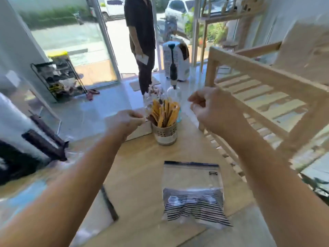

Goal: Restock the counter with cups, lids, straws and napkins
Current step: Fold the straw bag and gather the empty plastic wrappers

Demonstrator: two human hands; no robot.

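Head view: left hand (126, 122) and right hand (211, 111) hover, fingers curled, flanking the far sachet holder (165, 133), though whether they pinch anything is unclear, while the striped straws (194, 209) lie bagged on the near counter (138, 168), likely for decanting next

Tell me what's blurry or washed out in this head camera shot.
Head view: the wooden rack on the right is smeared by motion blur. The left hand and right hand look soft. Daylight through the glass door washes out the street. The striped zip bag is fairly sharp. The wide-angle lens bows straight edges.
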